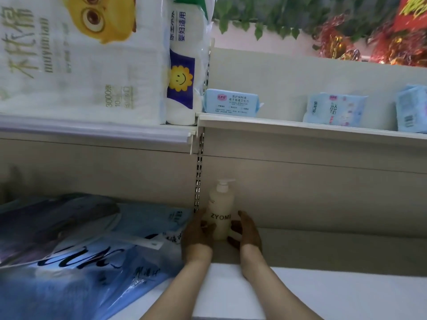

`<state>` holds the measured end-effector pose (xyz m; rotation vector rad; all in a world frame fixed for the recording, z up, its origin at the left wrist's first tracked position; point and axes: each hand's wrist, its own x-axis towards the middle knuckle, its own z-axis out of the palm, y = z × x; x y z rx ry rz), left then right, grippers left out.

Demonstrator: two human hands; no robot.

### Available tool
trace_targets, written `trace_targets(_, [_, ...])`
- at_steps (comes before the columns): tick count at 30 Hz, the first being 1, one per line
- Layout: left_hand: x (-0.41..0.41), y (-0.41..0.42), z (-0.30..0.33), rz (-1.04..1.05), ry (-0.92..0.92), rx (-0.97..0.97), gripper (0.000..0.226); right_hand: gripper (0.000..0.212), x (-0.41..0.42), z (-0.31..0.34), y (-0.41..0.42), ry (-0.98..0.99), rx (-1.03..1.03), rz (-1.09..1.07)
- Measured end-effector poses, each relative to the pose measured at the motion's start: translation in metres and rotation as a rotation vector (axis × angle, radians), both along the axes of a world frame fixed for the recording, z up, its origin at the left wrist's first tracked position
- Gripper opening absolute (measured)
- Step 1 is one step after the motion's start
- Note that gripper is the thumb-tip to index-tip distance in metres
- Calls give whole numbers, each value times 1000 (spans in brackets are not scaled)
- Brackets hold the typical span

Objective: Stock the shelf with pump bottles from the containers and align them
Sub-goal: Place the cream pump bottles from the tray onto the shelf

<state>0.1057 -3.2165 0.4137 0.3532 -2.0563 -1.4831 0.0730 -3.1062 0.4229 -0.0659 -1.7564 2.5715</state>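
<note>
From the head view, the containers the bottles come from are out of sight; what holds goods here is shelving. On the lower shelf [323, 248], a single cream-white pump bottle [220, 211] stands upright at the shelf's far left end, just beside the slotted metal upright [198, 181] that divides the two bays. Its white pump head points to the right, and dark lettering runs across its middle.

Both hands are on the bottle's lower half. The left hand [196, 232] cups its left side, the fingers curled around toward the front so that the body sits against the palm. The right hand [247, 232] closes on the opposite side, its fingers wrapped in toward the base. The bottle thus stands between the two palms, its neck and pump rising clear above them. Whether its base rests fully on the shelf cannot be told, since the hands hide it.

To the left, the neighbouring bay holds blue plastic-wrapped packs [80, 262] lying slanted, some with large dark script on them. Above that bay, a shelf carries a big white tissue pack [80, 65] printed with a yellow cartoon bird, and beside it a roll pack [182, 72] with a smiling sunflower on a blue panel. The upper shelf [300, 127] on the right bears pale-blue flat packs [231, 102], set well apart. Green leaf garland [265, 15] and red-gold foil decorations [381, 42] hang along the top.
</note>
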Motion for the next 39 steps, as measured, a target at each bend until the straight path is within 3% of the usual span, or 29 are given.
trace_targets(5, [-3, -1, -3, 24, 34, -6, 34, 12, 0, -2, -2, 24, 2, 2])
trace_targets(12, [-12, -3, -4, -28, -18, 49, 51, 16, -1, -2, -4, 11, 40, 59])
trace_targets(18, [-16, -1, -2, -42, -26, -36, 52, 21, -10, -2, -11, 0, 131, 123])
trace_targets(23, [-20, -2, -4, -33, -54, -145, 52, 31, -17, -8, -15, 20, 230, 119])
trace_targets(27, [-23, -3, -6, -16, -89, -184, 52, 60, -20, -10, -17, 45, 314, 99])
trace_targets(31, [-24, -3, -8, -13, -73, -144, 50, 63, -22, -14, -18, 74, 357, 75])
trace_targets(37, [-26, -3, -7, -2, -90, -99, 46, 51, -23, -10, -19, 67, 331, 98])
trace_targets(39, [-20, -2, -2, -44, -87, -77, 52, 35, -17, -4, -18, 59, 276, 121])
